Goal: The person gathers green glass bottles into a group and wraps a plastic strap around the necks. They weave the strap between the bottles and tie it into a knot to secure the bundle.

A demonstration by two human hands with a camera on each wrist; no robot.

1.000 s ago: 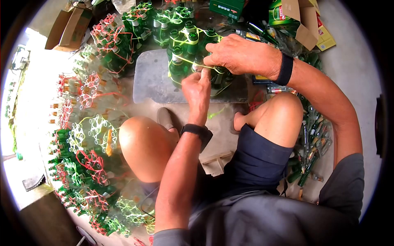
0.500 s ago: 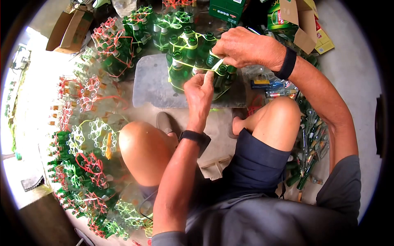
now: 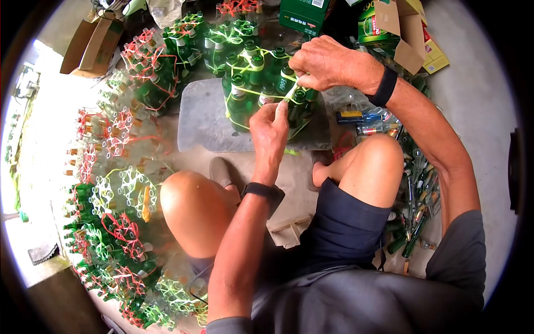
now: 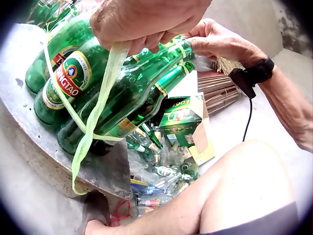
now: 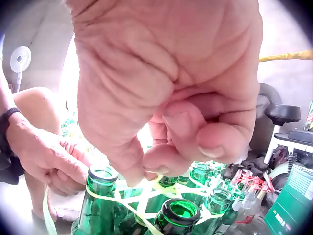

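Several green bottles [image 3: 238,103] stand bundled upright on a grey board [image 3: 194,119], with yellow-green plastic strap round their necks and bodies. At the near right edge of the bundle, my left hand [image 3: 270,131] pinches the strap [image 4: 100,105], whose loose end hangs past the bottles in the left wrist view. Just beyond it my right hand [image 3: 334,65] pinches strap between thumb and fingers, close above the bottle tops. In the right wrist view its curled fingers [image 5: 183,127] meet the strap over the open mouths [image 5: 180,211].
More strapped bottles [image 3: 125,131] crowd the left side and the far side. Loose bottles [image 3: 417,195] lie piled at the right. An open carton [image 3: 410,36] and a green box [image 3: 303,14] are at the back; another carton [image 3: 93,44] is at the far left.
The right hand has risen slightly off the bundle's right side, uncovering more bottles and strap. The left hand has moved a little nearer the body, still pinching.
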